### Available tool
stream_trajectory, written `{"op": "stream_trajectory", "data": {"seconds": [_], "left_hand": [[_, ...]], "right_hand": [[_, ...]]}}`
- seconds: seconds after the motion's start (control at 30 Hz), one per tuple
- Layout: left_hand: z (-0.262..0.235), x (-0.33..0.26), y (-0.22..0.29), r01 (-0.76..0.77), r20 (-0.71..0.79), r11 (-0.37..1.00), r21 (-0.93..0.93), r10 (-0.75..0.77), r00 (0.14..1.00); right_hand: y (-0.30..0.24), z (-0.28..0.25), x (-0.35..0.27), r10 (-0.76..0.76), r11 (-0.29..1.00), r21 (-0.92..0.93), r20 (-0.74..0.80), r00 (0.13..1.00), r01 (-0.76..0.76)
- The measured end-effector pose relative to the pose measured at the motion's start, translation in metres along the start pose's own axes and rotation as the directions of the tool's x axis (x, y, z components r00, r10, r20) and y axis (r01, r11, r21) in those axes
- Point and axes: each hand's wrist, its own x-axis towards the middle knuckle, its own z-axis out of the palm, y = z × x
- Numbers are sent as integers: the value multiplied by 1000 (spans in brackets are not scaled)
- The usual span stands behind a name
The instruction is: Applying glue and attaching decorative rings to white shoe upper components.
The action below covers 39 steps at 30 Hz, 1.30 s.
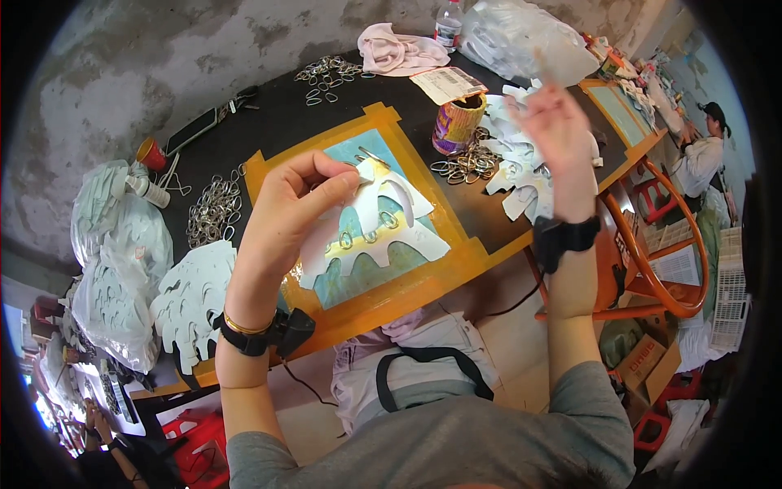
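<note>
Grey sleeves and a lap come up from the lower edge of the head view, both forearms raised, each wrist wearing a black band. Above the lap lies an orange-framed blue mat (383, 287) on the dark worktop (269, 122); it serves as the landmark.

Left hand (285, 213) hovers over the mat's left half, thumb and forefinger pinching a metal ring against the top edge of a white scalloped card cut-out (391, 213). Held up this way, the card hangs tilted over the mat's centre, so its row of small rings faces the person. It is flat, white and lobed like a cloud, with curved slits.

Right hand (554, 130) is lifted right of the mat, blurred; whether its fingers are spread or closed cannot be told. Behind it sits a heap of like cut-outs (513, 171).

Loose metal rings (464, 165) lie just right of the mat's upper corner beside a striped can (458, 122), within easy reach. More rings (213, 209) and stacked cut-outs (191, 297) lie left of the mat.
</note>
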Motion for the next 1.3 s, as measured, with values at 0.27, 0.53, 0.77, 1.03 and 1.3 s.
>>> {"op": "stream_trajectory", "data": {"seconds": [0.27,0.53,0.77,1.03,1.3], "left_hand": [[0,0,0,-17,3,1000,-9,17,1000],[-5,1,-2,-7,-8,1000,1,7,1000],[-10,5,0,-18,10,999,-47,19,1000],[-9,4,2,6,-23,999,-45,-7,1000],[-9,5,1,14,-18,1000,-24,-14,1000]], "right_hand": [[72,-25,4,-182,983,-53,-407,895,176],[112,-13,12,-106,994,-50,-318,942,96],[51,50,18,-647,-441,-796,602,468,414],[64,35,46,-435,-729,-627,733,523,273],[65,27,47,-438,-641,-694,682,586,328]]}}
